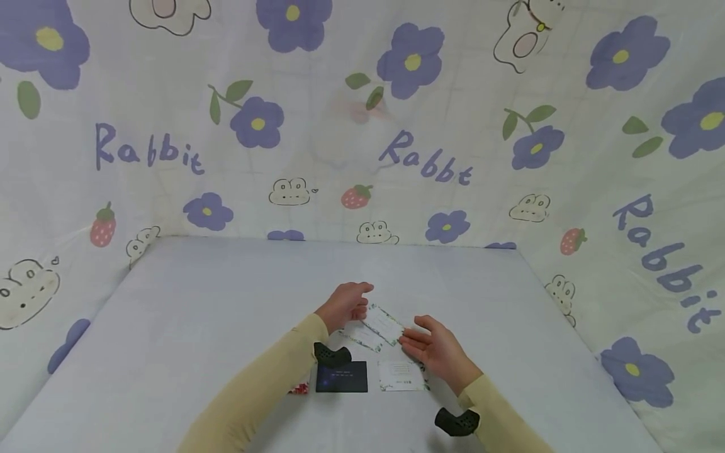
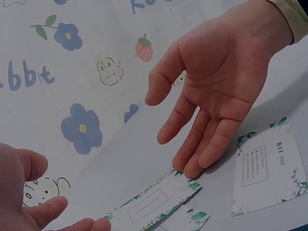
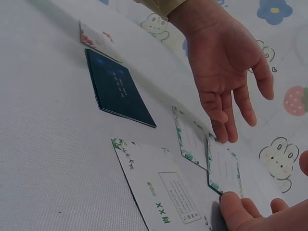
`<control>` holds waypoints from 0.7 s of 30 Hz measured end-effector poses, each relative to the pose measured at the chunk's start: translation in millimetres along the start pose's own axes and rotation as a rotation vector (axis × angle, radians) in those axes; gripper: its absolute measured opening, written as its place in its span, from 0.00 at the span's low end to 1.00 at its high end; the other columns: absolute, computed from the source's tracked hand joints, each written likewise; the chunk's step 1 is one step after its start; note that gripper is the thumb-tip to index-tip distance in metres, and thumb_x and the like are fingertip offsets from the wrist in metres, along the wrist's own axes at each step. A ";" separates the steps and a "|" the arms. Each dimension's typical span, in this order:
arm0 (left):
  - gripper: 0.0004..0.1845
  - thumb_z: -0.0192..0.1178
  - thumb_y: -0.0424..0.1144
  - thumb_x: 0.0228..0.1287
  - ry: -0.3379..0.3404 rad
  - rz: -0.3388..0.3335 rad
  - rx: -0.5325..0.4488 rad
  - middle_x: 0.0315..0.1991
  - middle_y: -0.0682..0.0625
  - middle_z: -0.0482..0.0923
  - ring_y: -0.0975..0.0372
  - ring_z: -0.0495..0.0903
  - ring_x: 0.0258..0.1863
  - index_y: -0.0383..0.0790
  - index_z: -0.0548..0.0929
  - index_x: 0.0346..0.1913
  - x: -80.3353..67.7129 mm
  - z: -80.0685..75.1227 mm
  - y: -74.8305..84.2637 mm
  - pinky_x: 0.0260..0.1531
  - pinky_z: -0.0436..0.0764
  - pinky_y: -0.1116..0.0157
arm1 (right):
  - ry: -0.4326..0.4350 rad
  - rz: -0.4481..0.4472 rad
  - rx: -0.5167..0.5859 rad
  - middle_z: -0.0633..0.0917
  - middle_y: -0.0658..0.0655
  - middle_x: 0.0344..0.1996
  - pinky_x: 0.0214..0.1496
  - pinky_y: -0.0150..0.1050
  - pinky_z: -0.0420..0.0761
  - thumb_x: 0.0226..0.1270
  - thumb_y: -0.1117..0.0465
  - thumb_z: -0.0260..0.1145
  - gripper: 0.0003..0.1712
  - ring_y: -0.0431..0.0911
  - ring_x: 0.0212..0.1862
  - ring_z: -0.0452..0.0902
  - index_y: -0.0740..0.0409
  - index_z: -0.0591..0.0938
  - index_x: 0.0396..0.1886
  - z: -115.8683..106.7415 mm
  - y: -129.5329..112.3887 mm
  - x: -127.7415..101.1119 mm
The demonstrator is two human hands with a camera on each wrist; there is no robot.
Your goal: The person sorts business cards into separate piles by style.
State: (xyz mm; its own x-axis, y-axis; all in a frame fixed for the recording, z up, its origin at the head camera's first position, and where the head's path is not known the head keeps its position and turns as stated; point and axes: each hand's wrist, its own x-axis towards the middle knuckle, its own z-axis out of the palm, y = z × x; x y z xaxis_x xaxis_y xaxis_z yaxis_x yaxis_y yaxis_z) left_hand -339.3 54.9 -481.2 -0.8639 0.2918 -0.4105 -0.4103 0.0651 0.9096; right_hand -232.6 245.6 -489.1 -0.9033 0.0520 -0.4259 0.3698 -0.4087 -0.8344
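A white card with a green leaf border [image 1: 385,324] lies at a slant on the table, overlapping a second leaf-bordered card [image 1: 360,337]. My left hand [image 1: 344,304] is at the left end of these cards, fingers loosely bent and fingertips right at the edge. From the other side, my right hand [image 1: 440,353] reaches the right end of the upper card, palm turned inward and fingers nearly straight. In the left wrist view, the right fingertips [image 2: 192,174] meet that card's end. Neither hand curls round a card.
Nearer the body lie a dark blue card stack [image 1: 342,377], a white leaf-printed card with text [image 1: 401,376], and a red-patterned card [image 1: 300,387] partly behind the left sleeve. A printed cloth [image 1: 317,157] with flowers and rabbits hangs behind the white table [image 1: 226,283].
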 end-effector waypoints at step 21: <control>0.33 0.52 0.46 0.78 -0.140 0.024 -0.120 0.69 0.29 0.71 0.46 0.78 0.60 0.37 0.59 0.79 -48.7 -16.9 -13.6 0.49 0.81 0.64 | -0.052 -0.024 -0.122 0.60 0.76 0.76 0.65 0.40 0.81 0.82 0.52 0.49 0.38 0.55 0.64 0.77 0.64 0.49 0.81 -18.6 -6.8 -25.6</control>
State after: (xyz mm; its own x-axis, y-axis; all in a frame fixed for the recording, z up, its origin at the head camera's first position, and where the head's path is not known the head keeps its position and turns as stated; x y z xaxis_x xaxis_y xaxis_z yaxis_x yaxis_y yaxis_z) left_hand -296.5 23.6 -474.6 -0.8281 0.4223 -0.3686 -0.4293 -0.0551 0.9015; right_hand -207.9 264.0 -479.1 -0.9210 0.0114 -0.3894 0.3691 -0.2943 -0.8816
